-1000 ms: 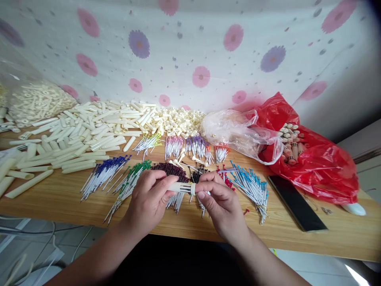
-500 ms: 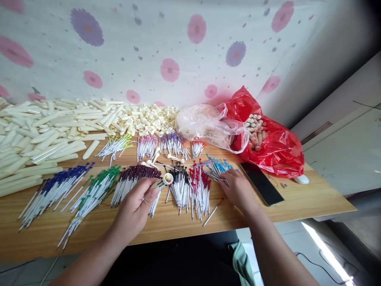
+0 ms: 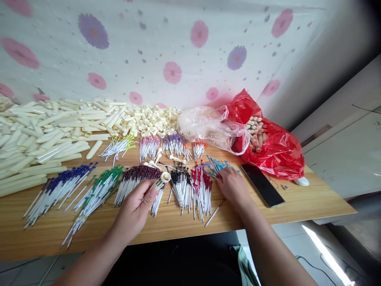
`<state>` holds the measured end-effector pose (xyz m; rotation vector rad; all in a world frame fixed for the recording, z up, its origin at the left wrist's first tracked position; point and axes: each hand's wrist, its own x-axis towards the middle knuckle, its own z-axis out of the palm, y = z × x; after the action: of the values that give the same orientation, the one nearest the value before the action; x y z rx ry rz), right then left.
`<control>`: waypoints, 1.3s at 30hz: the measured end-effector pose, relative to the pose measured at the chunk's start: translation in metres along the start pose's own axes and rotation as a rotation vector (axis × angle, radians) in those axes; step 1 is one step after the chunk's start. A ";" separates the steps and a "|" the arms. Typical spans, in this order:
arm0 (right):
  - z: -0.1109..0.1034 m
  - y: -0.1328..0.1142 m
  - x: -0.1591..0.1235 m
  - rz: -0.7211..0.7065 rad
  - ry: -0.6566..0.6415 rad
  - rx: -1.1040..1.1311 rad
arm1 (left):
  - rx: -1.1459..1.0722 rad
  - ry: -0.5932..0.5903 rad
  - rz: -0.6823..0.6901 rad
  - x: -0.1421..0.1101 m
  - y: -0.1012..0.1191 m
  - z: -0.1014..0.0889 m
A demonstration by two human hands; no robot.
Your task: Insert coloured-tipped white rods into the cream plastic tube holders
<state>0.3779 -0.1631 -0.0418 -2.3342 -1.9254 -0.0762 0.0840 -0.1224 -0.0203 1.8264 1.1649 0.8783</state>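
Observation:
My left hand (image 3: 135, 204) is closed around a cream pen barrel (image 3: 161, 181), held with its open end up over the dark maroon refills (image 3: 135, 178). My right hand (image 3: 233, 186) lies on the pile of light-blue-tipped refills (image 3: 216, 165), fingers curled into it; whether they pinch a refill is hidden. Between my hands lie black-tipped refills (image 3: 181, 186) and red-tipped refills (image 3: 202, 188) on the wooden table (image 3: 312, 194).
Blue refills (image 3: 59, 188) and green refills (image 3: 95, 192) lie left. Cream barrels (image 3: 44, 127) and springs (image 3: 157, 119) are heaped at the back. A clear bag (image 3: 212, 127), a red bag (image 3: 276, 147) of parts and a black phone (image 3: 262, 184) sit at the right.
A second ago both hands held the barrel together at the centre. My right hand has left it and gone right onto the light-blue refills; the view has swung right.

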 end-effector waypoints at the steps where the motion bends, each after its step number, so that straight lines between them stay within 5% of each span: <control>1: 0.000 -0.001 0.000 -0.002 -0.001 -0.003 | -0.011 -0.003 -0.008 0.000 -0.001 0.000; 10: -0.012 0.000 0.002 0.067 0.111 0.054 | -0.101 0.013 -0.050 -0.002 -0.006 -0.004; 14: -0.026 -0.025 -0.002 0.088 0.139 0.623 | -0.331 -0.004 -0.152 -0.001 -0.004 0.007; 19: -0.038 -0.093 -0.011 -0.033 -0.117 1.212 | -0.626 -0.014 -0.245 0.005 0.013 0.030; 25: -0.032 -0.133 -0.017 -0.076 -0.167 1.260 | -0.855 0.171 -0.302 0.009 0.022 0.025; 31: -0.031 -0.137 -0.021 -0.159 -0.198 1.213 | -0.965 0.116 -0.301 0.004 0.022 0.011; 39: -0.043 -0.132 -0.009 -0.221 -0.107 1.351 | -0.618 0.045 -0.145 -0.001 0.013 0.003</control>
<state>0.2477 -0.1525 0.0078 -1.2051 -1.4287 0.9922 0.0912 -0.1278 -0.0099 1.2116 0.9033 1.0547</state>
